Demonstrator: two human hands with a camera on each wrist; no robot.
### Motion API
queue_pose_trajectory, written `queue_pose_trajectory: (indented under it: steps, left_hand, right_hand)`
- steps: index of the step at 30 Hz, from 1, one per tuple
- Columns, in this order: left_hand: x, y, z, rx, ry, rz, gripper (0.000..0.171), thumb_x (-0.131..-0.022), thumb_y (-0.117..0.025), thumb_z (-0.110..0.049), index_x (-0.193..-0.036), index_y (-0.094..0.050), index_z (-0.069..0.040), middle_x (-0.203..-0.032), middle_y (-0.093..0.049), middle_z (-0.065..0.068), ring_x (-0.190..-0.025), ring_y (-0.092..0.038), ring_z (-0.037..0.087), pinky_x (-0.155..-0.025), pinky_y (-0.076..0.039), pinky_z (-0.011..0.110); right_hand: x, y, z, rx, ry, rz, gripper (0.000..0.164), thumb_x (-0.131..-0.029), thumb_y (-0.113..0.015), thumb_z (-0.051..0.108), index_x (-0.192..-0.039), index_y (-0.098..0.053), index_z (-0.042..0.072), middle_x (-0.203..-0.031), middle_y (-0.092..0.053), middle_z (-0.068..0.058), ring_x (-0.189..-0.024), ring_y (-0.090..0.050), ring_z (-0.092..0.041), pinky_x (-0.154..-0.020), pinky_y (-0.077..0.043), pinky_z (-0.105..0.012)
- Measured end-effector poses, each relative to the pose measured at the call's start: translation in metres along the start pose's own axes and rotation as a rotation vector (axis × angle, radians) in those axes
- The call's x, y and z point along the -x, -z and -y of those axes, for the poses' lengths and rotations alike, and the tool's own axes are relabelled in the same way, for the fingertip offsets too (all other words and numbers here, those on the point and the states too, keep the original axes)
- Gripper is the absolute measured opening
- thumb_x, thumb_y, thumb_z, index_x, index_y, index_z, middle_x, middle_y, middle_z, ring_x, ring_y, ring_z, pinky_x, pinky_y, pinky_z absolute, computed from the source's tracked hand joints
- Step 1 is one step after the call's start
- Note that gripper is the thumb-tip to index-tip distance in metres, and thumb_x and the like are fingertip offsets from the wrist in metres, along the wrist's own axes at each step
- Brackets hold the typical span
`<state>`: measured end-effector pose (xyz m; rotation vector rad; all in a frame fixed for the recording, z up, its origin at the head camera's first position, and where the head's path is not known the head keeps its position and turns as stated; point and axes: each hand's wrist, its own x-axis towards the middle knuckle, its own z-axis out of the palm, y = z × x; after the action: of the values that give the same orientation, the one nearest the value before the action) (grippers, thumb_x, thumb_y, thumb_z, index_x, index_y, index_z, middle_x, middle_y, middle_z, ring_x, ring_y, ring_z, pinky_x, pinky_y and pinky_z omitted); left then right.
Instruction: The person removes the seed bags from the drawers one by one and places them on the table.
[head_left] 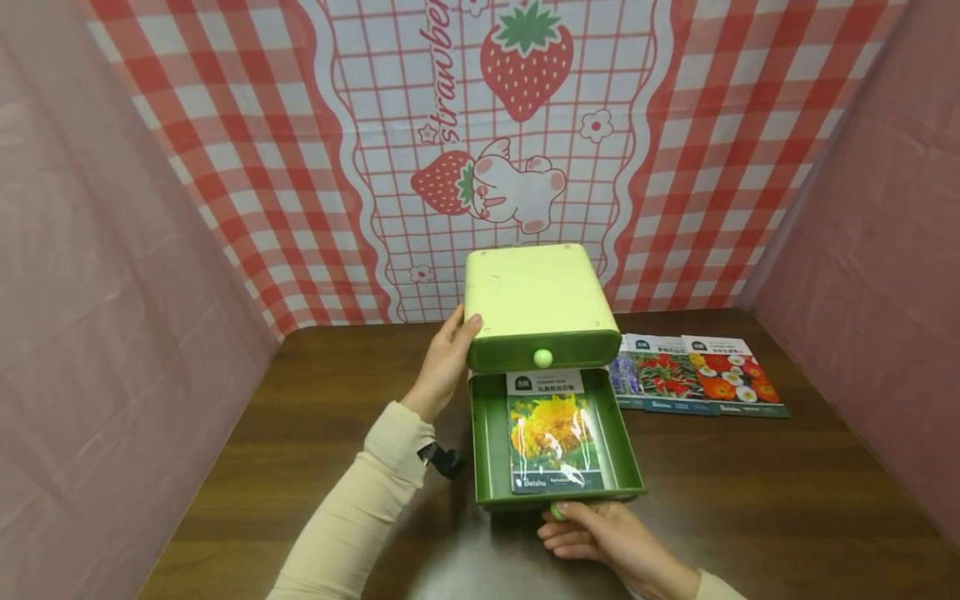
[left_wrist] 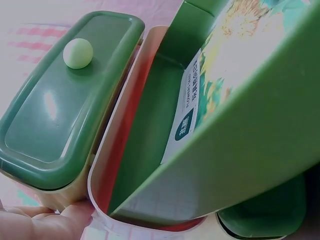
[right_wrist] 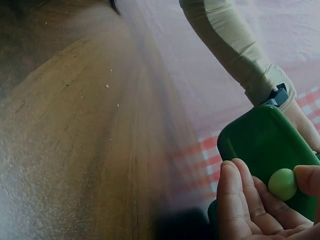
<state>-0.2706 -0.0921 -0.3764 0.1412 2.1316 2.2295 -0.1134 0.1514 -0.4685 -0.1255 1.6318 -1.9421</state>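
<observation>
A small cabinet (head_left: 532, 287) with a pale green top and dark green drawer fronts stands on the table. Its upper drawer (left_wrist: 47, 125) is closed, while the drawer (head_left: 489, 442) below is pulled far out. Inside that one lies a seed packet (head_left: 553, 433) with yellow flowers on it. My right hand (head_left: 600, 537) pinches the round light green knob (right_wrist: 282, 184) of the pulled-out drawer between thumb and finger. Against the cabinet's left side rests my left hand (head_left: 442, 362), its thumb by the front corner; part of its fingers is hidden.
Several more flower seed packets (head_left: 738, 379) lie overlapping on the wooden table (head_left: 330, 467), right of the cabinet. Behind hangs a red-checked strawberry cloth (head_left: 262, 167). Pink curtains (head_left: 862, 208) close off both sides. Another green drawer front (left_wrist: 265, 210) shows below the pulled-out one.
</observation>
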Motion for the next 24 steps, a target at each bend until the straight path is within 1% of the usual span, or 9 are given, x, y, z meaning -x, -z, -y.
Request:
queue_pose_trajectory:
  steps: [4,8,15,19,22,24]
  left_hand:
    - [0.0,0.0,0.0,0.005,-0.005,0.007,0.074,-0.1,-0.051,-0.047,-0.158,-0.017,-0.015,-0.161,-0.026,0.009,-0.144,-0.034,0.028,-0.12,-0.027,0.046]
    - [0.0,0.0,0.0,0.004,-0.006,-0.001,0.075,-0.099,-0.051,-0.047,-0.158,-0.018,-0.015,-0.161,-0.027,0.01,-0.143,-0.037,0.029,-0.119,-0.029,0.046]
    - [0.0,0.0,0.001,0.001,-0.008,-0.013,0.073,-0.099,-0.052,-0.048,-0.158,-0.021,-0.019,-0.161,-0.027,0.009,-0.142,-0.038,0.029,-0.119,-0.03,0.046]
    - [0.0,0.0,0.001,0.005,-0.003,-0.013,0.072,-0.099,-0.053,-0.047,-0.158,-0.021,-0.019,-0.161,-0.027,0.01,-0.14,-0.04,0.03,-0.118,-0.031,0.046]
    - [0.0,0.0,0.001,0.004,0.004,-0.01,0.072,-0.1,-0.052,-0.046,-0.158,-0.019,-0.018,-0.161,-0.026,0.011,-0.141,-0.039,0.031,-0.118,-0.03,0.046]
    - [0.0,0.0,0.001,0.002,0.007,-0.007,0.073,-0.1,-0.051,-0.044,-0.158,-0.017,-0.017,-0.162,-0.024,0.012,-0.142,-0.038,0.031,-0.119,-0.029,0.047]
  right_hand:
    - [0.0,0.001,-0.001,-0.004,0.001,0.01,0.05,-0.101,-0.051,0.026,-0.123,-0.053,-0.019,-0.105,-0.074,-0.014,-0.092,-0.072,-0.016,-0.085,-0.059,-0.03]
    - [0.0,0.002,-0.002,0.003,0.005,0.029,0.051,-0.102,-0.051,0.027,-0.123,-0.053,-0.02,-0.105,-0.074,-0.015,-0.091,-0.072,-0.016,-0.084,-0.059,-0.032]
    - [0.0,0.004,0.0,0.062,0.018,0.049,0.054,-0.102,-0.05,0.03,-0.123,-0.053,-0.02,-0.106,-0.073,-0.019,-0.091,-0.072,-0.018,-0.084,-0.059,-0.035]
    - [0.002,0.006,0.002,0.108,0.007,0.064,0.056,-0.102,-0.05,0.031,-0.122,-0.053,-0.022,-0.104,-0.073,-0.021,-0.088,-0.073,-0.018,-0.082,-0.06,-0.034]
    - [0.004,0.01,0.005,0.152,-0.01,0.101,0.055,-0.103,-0.049,0.03,-0.119,-0.055,-0.022,-0.102,-0.073,-0.021,-0.085,-0.073,-0.017,-0.078,-0.061,-0.032]
    - [0.007,0.013,0.008,0.188,-0.008,0.153,0.052,-0.103,-0.048,0.027,-0.117,-0.057,-0.022,-0.102,-0.072,-0.023,-0.084,-0.073,-0.016,-0.076,-0.061,-0.03]
